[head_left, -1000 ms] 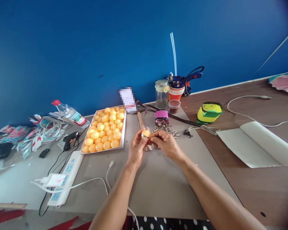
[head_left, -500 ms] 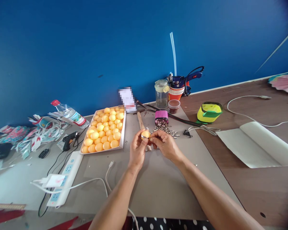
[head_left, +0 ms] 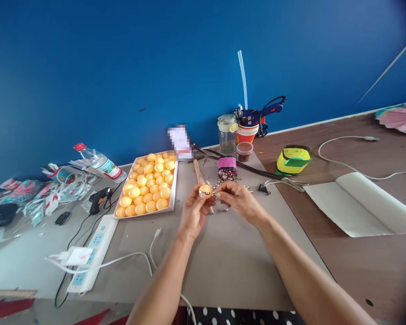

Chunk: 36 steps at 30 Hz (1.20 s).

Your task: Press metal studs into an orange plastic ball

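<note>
My left hand (head_left: 192, 211) pinches an orange ping-pong ball (head_left: 207, 189) between thumb and fingers. Small shiny silver pieces show on the near side of the ball, beside my thumb. My right hand (head_left: 238, 198) is just right of the ball, slightly apart from it, with thumb and forefinger pressed together; what they hold, if anything, is too small to make out. Beyond my right hand, a pink container (head_left: 227, 162) lies on its side with small silvery pieces (head_left: 228, 174) spilling from it, partly hidden by my fingers. Behind the ball is a wooden-handled hammer (head_left: 198, 171).
A shallow box (head_left: 172, 198) of orange balls stands to the left, near a water bottle (head_left: 104, 164), a glue gun (head_left: 98, 201) and a power strip (head_left: 93, 257). At the back are a glass jar (head_left: 227, 135) and a cup of tools (head_left: 246, 132). White paper (head_left: 341, 207) lies right.
My right hand has drawn a little to the right, away from the ball. The ball has turned slightly in my left hand, showing its silver pieces differently.
</note>
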{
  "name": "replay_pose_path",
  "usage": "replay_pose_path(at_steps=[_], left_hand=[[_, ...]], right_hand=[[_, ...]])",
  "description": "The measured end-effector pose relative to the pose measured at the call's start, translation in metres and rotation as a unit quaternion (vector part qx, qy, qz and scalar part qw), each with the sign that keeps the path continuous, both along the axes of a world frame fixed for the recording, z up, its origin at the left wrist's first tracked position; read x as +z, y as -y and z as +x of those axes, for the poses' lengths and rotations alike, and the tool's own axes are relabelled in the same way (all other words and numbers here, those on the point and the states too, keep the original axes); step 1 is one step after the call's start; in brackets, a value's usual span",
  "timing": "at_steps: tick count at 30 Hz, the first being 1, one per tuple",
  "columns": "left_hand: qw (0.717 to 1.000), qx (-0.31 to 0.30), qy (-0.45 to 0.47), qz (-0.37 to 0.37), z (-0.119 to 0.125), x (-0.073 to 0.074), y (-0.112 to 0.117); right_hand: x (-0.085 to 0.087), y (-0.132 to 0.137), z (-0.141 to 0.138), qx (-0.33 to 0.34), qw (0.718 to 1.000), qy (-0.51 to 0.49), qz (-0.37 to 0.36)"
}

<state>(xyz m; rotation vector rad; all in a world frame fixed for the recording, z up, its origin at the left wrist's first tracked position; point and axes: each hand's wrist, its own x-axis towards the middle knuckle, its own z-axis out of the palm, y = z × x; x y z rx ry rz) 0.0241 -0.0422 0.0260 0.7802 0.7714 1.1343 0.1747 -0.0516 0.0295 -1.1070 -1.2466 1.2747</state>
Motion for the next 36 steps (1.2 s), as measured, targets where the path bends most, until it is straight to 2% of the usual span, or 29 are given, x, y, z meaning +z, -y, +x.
replay_pose_path(at_steps=[3, 6, 8, 10, 12, 17, 19, 21, 25, 27, 31, 36], left_hand=[[1.0, -0.002, 0.029, -0.012, -0.005, 0.001, -0.004], [0.999, 0.004, 0.044, -0.016, -0.008, 0.002, -0.006], [0.999, 0.006, 0.047, -0.016, -0.009, 0.002, -0.007], [0.999, 0.003, 0.049, -0.012, -0.008, 0.001, -0.007], [0.999, 0.0, 0.048, -0.01, -0.008, 0.0, -0.007], [0.999, 0.001, 0.036, -0.012, -0.007, -0.001, -0.006], [0.999, -0.001, 0.035, -0.013, -0.007, -0.002, -0.006], [0.999, -0.002, 0.036, -0.017, -0.007, -0.001, -0.006], [0.999, 0.0, 0.042, -0.025, -0.007, 0.001, -0.005], [0.998, -0.002, 0.049, -0.025, -0.007, 0.002, -0.005], [0.998, -0.003, 0.057, -0.024, -0.007, 0.004, -0.004], [0.998, -0.009, 0.056, -0.02, -0.007, 0.005, -0.004]], right_hand=[[0.006, 0.004, 0.013, 0.046, 0.984, 0.172, 0.021], [0.007, 0.009, 0.016, 0.097, 0.932, 0.348, -0.001], [0.005, 0.011, 0.013, 0.119, 0.895, 0.43, -0.017], [0.0, 0.012, 0.01, 0.125, 0.867, 0.482, -0.019], [-0.005, 0.012, 0.008, 0.122, 0.852, 0.509, -0.006], [-0.011, 0.012, 0.008, 0.097, 0.846, 0.524, 0.023], [-0.011, 0.011, 0.007, 0.085, 0.857, 0.507, 0.034], [-0.008, 0.009, 0.005, 0.065, 0.885, 0.458, 0.046], [0.0, 0.006, 0.001, 0.0, 0.964, 0.262, 0.034], [0.004, 0.006, 0.001, -0.001, 0.986, 0.168, -0.01], [0.006, 0.005, 0.003, 0.01, 0.996, 0.039, -0.082], [0.005, 0.004, 0.001, 0.018, 0.985, -0.162, -0.065]])
